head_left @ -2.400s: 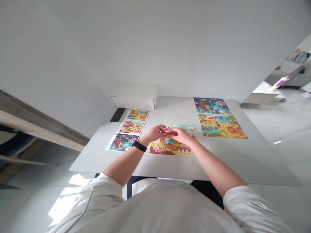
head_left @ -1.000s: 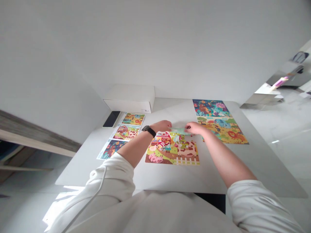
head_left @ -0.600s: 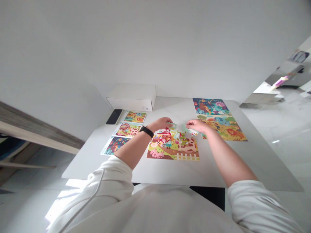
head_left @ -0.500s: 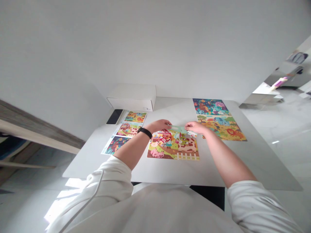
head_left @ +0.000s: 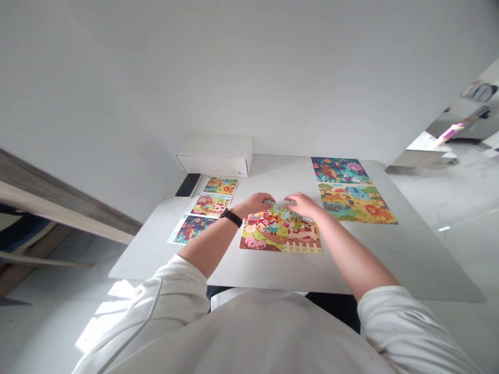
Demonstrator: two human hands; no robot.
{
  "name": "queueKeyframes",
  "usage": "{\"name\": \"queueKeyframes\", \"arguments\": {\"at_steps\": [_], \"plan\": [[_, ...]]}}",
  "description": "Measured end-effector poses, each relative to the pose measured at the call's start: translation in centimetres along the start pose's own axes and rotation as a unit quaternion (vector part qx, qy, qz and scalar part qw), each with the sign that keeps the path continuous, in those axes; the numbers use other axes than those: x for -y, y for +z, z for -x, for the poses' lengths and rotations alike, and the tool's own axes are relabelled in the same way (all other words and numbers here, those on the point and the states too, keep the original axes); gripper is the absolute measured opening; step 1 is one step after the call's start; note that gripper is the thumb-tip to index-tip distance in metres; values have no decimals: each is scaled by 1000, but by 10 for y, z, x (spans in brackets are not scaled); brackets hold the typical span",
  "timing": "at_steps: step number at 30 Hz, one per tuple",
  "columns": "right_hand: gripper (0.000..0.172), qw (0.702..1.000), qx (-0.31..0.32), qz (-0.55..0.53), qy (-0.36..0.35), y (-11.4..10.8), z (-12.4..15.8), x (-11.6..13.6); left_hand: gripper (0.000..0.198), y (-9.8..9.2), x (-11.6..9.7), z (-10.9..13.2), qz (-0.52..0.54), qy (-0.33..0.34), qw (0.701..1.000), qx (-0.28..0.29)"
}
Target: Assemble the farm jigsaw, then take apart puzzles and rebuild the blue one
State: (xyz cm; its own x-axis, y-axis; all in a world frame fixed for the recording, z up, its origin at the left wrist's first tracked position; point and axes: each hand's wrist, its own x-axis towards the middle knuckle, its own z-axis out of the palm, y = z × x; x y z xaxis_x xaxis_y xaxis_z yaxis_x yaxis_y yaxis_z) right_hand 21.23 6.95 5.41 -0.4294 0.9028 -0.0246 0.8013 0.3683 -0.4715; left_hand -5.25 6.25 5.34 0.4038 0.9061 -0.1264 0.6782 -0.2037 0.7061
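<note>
Well, my left hand [head_left: 255, 203] and right hand [head_left: 302, 204] arch over the farm jigsaw puzzle [head_left: 280, 238], fingers [head_left: 290, 198] curled at its pale green pieces [head_left: 278, 209]; whether they grip, I cannot tell. The label [head_left: 240, 173] on the white box [head_left: 214, 163] is too small to read.

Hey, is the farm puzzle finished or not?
Unfinished: the farm jigsaw puzzle lacks its far edge; loose pale green pieces lie by the left hand and right hand.
</note>
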Motion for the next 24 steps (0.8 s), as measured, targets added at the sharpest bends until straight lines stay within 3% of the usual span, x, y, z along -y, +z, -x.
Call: {"name": "queueKeyframes", "arguments": {"at_steps": [3,5,8,11,14,15,18,21,24], "plan": [[40,1000,-8,-6,2,4,2,15,38,5,0,0,-12,-5,1000,-8],[39,1000,-16,-10,8,1,13,14,47,4,4,7,-59,-23,997,-44],[34,999,-29,-21,26,-9,48,-7,59,-3,19,29,-136,-27,985,-99],[32,986,-52,-128,93,-14,100,-38,60,-11,36,63,-89,-48,990,-98],[29,915,-67,-333,219,-12,148,-59,62,-10,44,102,73,-130,983,-111],[27,881,-62,-396,253,-10,159,-61,63,-9,44,114,150,-159,970,-103],[21,789,-42,-525,315,-7,175,-59,57,-4,37,140,363,-162,916,-46],[14,738,-25,-579,346,-8,169,-52,50,-2,27,150,467,-169,866,-59],[7,717,-25,-582,382,-8,154,-47,40,1,21,145,507,-207,832,-92]]}}
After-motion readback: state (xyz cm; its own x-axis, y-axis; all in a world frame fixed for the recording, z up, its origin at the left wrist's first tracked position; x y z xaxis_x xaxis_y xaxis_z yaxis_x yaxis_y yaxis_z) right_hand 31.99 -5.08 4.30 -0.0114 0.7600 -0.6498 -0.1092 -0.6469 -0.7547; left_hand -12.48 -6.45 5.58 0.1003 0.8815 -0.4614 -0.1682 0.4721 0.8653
